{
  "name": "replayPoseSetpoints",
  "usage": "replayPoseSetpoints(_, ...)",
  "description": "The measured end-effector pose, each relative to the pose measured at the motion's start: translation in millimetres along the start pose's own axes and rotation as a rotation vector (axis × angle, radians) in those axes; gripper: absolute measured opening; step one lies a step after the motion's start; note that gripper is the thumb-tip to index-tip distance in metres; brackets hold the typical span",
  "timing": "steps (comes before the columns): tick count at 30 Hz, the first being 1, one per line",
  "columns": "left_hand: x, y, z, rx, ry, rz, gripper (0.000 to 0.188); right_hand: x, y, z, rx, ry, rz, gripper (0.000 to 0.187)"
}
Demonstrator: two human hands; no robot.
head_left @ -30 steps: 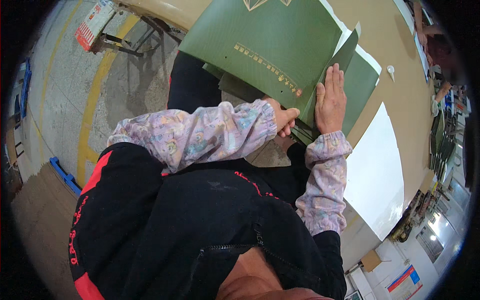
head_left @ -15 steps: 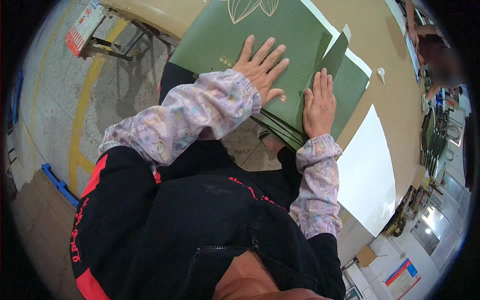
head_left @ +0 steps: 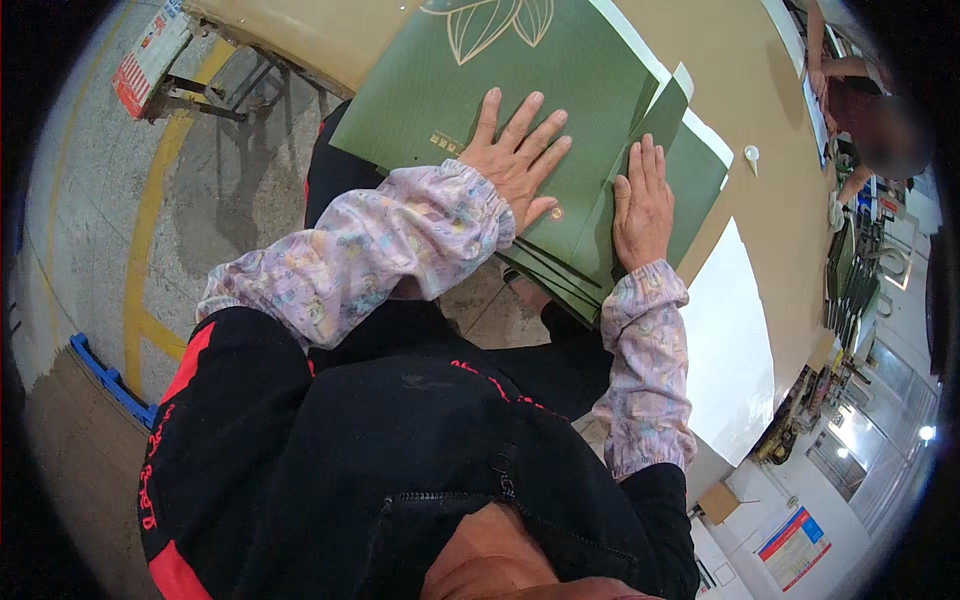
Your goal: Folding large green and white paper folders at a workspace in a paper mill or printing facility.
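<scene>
Currently, both hands lie palm down on the green printed piece (head_left: 575,140), neither one clenched; the left hand (head_left: 515,168) has its fingers spread wide, pressing or resting flat (force cannot be told); the right hand (head_left: 643,212) is flat too, fingers together, thumb slightly off; nothing is pinched in either. The green piece sits directly beneath both palms and extends beyond the fingertips, out of view at the top, so its full long axis cannot be read. Key relation: a narrow green folded strip (head_left: 662,108), pale at its far tip, runs on from the right fingertips, away from the body and a little rightward; its long axis is roughly in line with the right fingers; the right hand is on or against its near part, thus clearly the nearer; the left hand lies well to its left, fingers pointing away and rightward. Between the left thumb and the right wrist, stacked layer edges (head_left: 555,268) fan slightly apart; past the left fingertips is a pale leaf-like outline (head_left: 487,36); right of the right hand, on the tan tabletop (head_left: 715,75), stands or lies a small white conical item (head_left: 752,157); a glossy white sheet (head_left: 730,345) is beside the right sleeve (head_left: 648,315).
</scene>
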State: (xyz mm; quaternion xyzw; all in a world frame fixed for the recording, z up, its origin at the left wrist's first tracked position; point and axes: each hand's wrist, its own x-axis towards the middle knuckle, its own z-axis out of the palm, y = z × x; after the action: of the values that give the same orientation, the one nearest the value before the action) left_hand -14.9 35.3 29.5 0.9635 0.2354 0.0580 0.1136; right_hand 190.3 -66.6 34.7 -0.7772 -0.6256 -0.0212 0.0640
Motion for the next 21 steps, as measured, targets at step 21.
replayPoseSetpoints(21,-14,1,-23,-0.081,0.003,-0.015,0.069,30,-10,8,0.112,0.130,0.169,0.048)
